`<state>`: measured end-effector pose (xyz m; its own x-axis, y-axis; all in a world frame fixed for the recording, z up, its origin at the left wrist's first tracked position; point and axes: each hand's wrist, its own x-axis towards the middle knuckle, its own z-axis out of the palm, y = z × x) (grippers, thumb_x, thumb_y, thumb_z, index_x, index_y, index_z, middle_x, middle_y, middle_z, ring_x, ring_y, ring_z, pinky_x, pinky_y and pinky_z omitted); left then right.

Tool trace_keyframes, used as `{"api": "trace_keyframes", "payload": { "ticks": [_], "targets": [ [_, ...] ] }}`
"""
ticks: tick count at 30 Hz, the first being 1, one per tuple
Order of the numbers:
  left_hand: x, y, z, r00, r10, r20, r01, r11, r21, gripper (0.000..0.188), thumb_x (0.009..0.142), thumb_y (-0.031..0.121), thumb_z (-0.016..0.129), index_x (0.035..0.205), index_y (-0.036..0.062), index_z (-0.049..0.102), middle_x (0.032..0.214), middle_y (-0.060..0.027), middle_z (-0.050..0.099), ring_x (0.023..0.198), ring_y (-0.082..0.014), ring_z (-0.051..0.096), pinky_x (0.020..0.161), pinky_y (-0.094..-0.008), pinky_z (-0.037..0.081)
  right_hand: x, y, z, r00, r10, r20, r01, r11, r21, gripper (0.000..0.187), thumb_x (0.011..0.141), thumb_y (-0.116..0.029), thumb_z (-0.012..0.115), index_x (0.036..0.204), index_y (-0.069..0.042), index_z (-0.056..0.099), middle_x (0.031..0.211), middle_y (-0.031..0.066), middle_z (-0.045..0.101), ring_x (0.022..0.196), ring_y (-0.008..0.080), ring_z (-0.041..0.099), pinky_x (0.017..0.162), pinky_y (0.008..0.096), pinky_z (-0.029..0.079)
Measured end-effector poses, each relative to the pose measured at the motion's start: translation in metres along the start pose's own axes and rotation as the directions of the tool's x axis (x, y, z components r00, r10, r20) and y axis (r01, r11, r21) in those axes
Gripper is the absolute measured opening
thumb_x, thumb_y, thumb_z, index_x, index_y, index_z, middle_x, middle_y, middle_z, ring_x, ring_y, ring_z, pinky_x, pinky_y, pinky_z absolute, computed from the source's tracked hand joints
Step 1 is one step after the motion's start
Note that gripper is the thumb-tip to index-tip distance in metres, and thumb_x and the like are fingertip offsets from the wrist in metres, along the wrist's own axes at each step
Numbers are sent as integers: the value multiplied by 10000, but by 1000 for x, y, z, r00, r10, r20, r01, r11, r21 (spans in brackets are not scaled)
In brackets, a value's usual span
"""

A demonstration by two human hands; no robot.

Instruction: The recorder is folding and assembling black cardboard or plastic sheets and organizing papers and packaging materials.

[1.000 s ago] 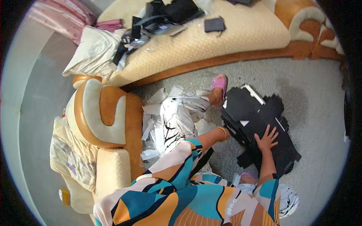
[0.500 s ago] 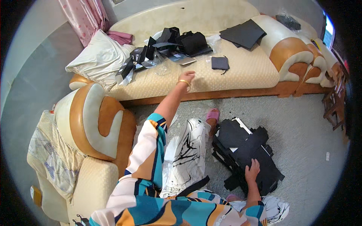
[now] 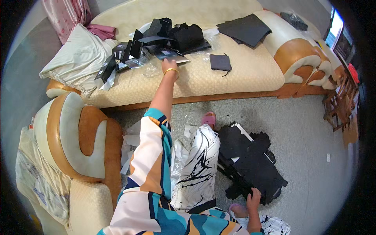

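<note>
My left hand [image 3: 170,67] reaches to the sofa seat, fingers closed at the front edge of a flat black cardboard piece [image 3: 169,54] with a pale underside; my fingertips are partly hidden there. Around it lie black boxes [image 3: 160,28], opened and piled together, with crumpled clear plastic [image 3: 150,69] in front. Down on the floor, my right hand [image 3: 253,198] rests at the near edge of a stack of flattened black cardboard [image 3: 250,160]. Its fingers are stretched out and slightly apart.
Right of the boxes lie a small dark drawstring pouch [image 3: 220,62] and flat black sheets [image 3: 246,30] on the cream sofa [image 3: 250,74]. A white cushion [image 3: 84,55] leans at the left end. An armchair [image 3: 70,137] stands at left, a wooden chair [image 3: 340,103] at right.
My left hand has gone from open air before the seat to the flat cardboard piece among the boxes. My right hand has slid toward me, to the stack's near edge. The view has shifted.
</note>
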<state>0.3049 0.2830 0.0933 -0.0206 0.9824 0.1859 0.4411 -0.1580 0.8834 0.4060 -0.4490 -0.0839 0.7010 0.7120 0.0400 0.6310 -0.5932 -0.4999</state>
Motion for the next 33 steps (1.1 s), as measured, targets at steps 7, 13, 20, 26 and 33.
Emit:
{"api": "trace_keyframes", "payload": {
  "ticks": [7,13,20,26,33],
  "targets": [
    [-98,30,-69,917,122,-379,-263,899,-349,251,744,65,618,970,-43,600,845,-92,653,685,-170,604,651,-268,466,-12,-22,-15,993,-83,79,80,996,31,266,722,-62,549,984,-16,565,1015,162,563,977,334,513,870,405,394],
    [-234,79,-108,992,68,106,54,526,-849,149,778,-30,575,917,-4,622,813,-57,640,662,-119,599,578,-230,487,15,-44,-37,975,-143,-168,180,956,233,191,787,-100,511,937,-8,584,934,171,595,869,346,563,780,400,443],
    [-398,102,-82,818,184,545,353,587,-729,198,770,-71,556,941,14,606,833,-54,642,687,-108,605,588,-237,501,47,-70,-86,957,18,-291,169,780,603,247,861,-169,496,1032,-14,583,983,113,621,850,201,603,750,300,458],
    [-451,94,-63,562,218,798,558,613,-560,226,790,-50,555,997,27,606,870,-56,651,707,-100,609,600,-233,505,53,-94,-151,972,229,-57,20,160,987,320,909,-261,438,1063,-9,562,949,41,600,838,111,549,753,250,422],
    [-451,85,-48,530,305,791,503,639,-583,270,769,-88,559,959,73,453,810,-11,597,724,-73,571,618,-216,489,72,-118,-153,904,413,-107,-155,552,819,282,848,-222,523,1005,4,583,940,113,620,852,206,577,761,287,427]
  ]
}}
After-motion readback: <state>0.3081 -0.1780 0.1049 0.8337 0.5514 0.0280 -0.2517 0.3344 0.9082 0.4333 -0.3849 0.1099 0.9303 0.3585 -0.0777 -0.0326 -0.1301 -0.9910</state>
